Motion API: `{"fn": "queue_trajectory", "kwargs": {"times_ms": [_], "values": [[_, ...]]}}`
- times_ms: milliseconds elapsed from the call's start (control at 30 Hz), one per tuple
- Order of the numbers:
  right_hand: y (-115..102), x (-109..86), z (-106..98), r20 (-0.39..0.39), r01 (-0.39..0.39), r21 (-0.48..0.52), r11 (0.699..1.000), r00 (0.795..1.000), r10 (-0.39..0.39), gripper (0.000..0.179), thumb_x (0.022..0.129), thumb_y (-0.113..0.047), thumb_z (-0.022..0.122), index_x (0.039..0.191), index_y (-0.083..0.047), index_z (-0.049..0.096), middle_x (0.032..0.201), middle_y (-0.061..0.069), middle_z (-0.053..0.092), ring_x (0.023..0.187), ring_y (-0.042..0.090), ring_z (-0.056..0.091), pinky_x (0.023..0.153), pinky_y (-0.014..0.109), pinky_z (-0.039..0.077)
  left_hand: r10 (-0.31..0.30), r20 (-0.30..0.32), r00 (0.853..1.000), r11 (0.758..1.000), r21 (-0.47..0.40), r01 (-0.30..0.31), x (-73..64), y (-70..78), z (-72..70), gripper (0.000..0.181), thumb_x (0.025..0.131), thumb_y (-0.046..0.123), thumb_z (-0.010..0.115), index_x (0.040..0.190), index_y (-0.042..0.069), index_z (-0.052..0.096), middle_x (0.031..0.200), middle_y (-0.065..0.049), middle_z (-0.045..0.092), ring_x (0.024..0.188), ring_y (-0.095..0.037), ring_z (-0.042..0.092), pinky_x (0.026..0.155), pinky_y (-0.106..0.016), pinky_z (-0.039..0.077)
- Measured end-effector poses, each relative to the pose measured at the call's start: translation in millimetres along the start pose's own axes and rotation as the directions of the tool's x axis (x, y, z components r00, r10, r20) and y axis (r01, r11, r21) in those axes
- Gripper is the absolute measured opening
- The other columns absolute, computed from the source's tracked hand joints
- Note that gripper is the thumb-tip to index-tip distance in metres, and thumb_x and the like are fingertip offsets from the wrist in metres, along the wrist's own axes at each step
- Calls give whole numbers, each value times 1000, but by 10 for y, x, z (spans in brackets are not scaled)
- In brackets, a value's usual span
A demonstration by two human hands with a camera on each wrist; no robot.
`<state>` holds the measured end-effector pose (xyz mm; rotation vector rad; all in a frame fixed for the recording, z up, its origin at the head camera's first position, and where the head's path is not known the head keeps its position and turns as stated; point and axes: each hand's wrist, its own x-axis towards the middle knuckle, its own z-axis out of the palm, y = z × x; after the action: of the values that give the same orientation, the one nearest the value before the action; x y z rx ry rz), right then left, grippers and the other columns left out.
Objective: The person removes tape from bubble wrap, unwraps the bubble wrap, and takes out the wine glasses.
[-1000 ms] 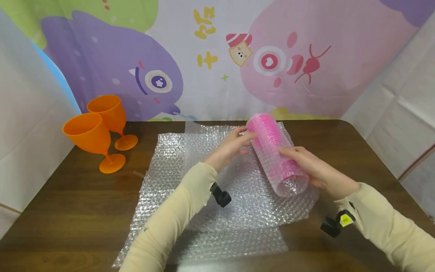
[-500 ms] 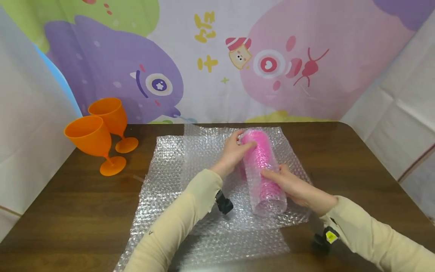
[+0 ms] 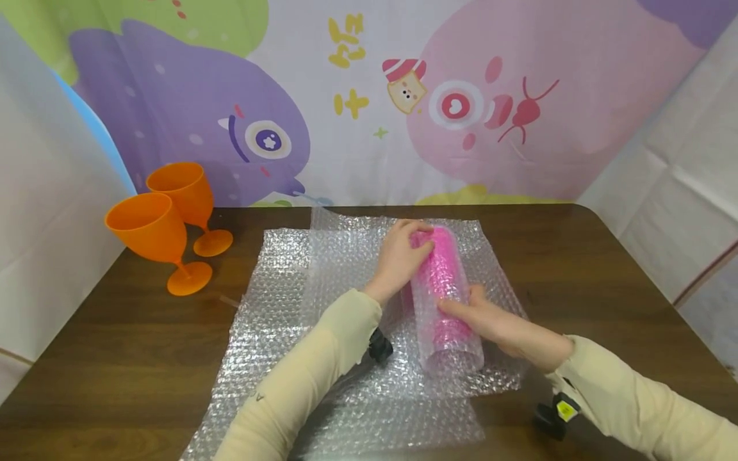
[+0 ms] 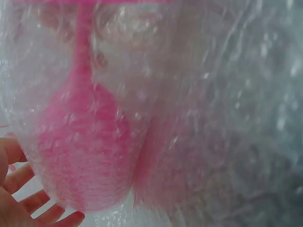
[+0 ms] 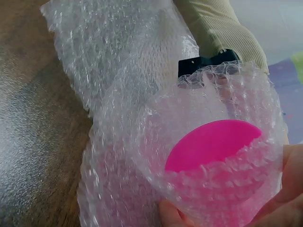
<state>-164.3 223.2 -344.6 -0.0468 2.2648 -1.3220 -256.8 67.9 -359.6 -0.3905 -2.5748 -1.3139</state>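
Observation:
A pink goblet [image 3: 442,269] lies rolled up in bubble wrap [image 3: 452,362], its far end tilted slightly left. My left hand [image 3: 399,255] grips the far end, thumb on top; in the left wrist view its fingers [image 4: 35,201] curve beside the goblet's bowl [image 4: 83,151]. My right hand [image 3: 498,325] holds the nearer part, thumb over the wrap and the other fingers mostly hidden at the side. The right wrist view shows the goblet's round foot [image 5: 213,144] inside the open end of the roll. More pink shows beside the bowl through the film.
Bubble wrap sheets [image 3: 271,301] lie overlapping on the dark wooden table [image 3: 594,288] beneath the roll. Two orange goblets [image 3: 151,224] stand upright at the left. A printed cloth [image 3: 357,160] hangs along the back edge, with pale cloth at both sides.
The wrapped goblet has come left and nearer, down to the sheets. My left hand's spread fingers have closed on its far end. My right hand has moved left and nearer with it.

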Motion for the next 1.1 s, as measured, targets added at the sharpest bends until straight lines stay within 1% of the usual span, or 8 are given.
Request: {"fn": "queue_trajectory", "kwargs": {"times_ms": [100, 300, 400, 533, 633, 767, 933, 1100], "values": [[-10, -27, 11, 12, -5, -26, 1000, 1000, 6, 71, 90, -39, 48, 126, 10, 11, 119, 29, 26, 112, 45, 39, 95, 58, 33, -3, 8, 1000, 1000, 9, 3, -16, 3, -30, 23, 81, 21, 65, 103, 12, 65, 116, -3, 57, 110, -20, 52, 94, -34, 41], [-95, -32, -73, 81, -44, -66, 997, 995, 50, 81, 89, -41, 51, 130, 13, 8, 124, 36, 24, 108, 45, 47, 83, 50, 48, -25, 21, 999, 1000, 15, 25, -6, -6, -49, 22, 79, 22, 68, 99, 13, 66, 112, -2, 59, 109, -19, 53, 93, -33, 42], [-217, -6, -184, 117, -52, -150, 987, 991, 70, 91, 88, -42, 52, 134, 15, -2, 130, 40, 19, 116, 51, 38, 84, 51, 47, -30, 24, 999, 999, 14, 30, -4, -4, -51, 21, 79, 23, 68, 98, 14, 66, 113, -2, 58, 108, -18, 53, 93, -33, 42], [-400, 75, -399, 142, -33, -209, 977, 988, 63, 92, 91, -39, 48, 135, 14, -13, 134, 42, 12, 123, 53, 26, 90, 54, 42, -34, 27, 999, 999, 15, 34, 0, -5, -54, 20, 80, 23, 68, 98, 14, 66, 112, -1, 58, 105, -17, 54, 90, -32, 44], [-516, 169, -545, 102, -42, -158, 987, 993, 59, 83, 92, -38, 46, 137, 9, -7, 137, 36, 12, 124, 48, 27, 93, 52, 41, -33, 28, 999, 999, 26, 32, 3, -9, -66, 20, 80, 23, 68, 97, 14, 66, 109, -1, 58, 102, -17, 54, 88, -32, 44], [-593, 315, -678, 21, -13, 18, 1000, 1000, 12, 74, 93, -37, 45, 139, 7, 6, 139, 31, 16, 126, 43, 29, 98, 48, 38, -27, 42, 999, 999, 48, 25, 14, -6, -97, 19, 80, 23, 67, 96, 13, 65, 104, -1, 57, 96, -17, 54, 84, -32, 45], [-501, 479, -733, -70, 113, 223, 968, 993, -100, 67, 94, -35, 45, 140, 4, 15, 141, 27, 20, 129, 39, 28, 103, 47, 32, -31, 59, 998, 998, 53, 28, 39, -2, -126, 16, 80, 22, 66, 93, 12, 66, 102, -2, 58, 93, -18, 54, 81, -31, 45], [-286, 650, -643, -150, 266, 220, 938, 960, -237, 61, 94, -30, 46, 141, -1, 21, 144, 22, 22, 131, 37, 26, 104, 50, 28, -23, 46, 999, 997, 70, 19, 26, -14, -111, 14, 81, 22, 66, 91, 11, 66, 106, -3, 57, 96, -18, 54, 84, -31, 45]]}}
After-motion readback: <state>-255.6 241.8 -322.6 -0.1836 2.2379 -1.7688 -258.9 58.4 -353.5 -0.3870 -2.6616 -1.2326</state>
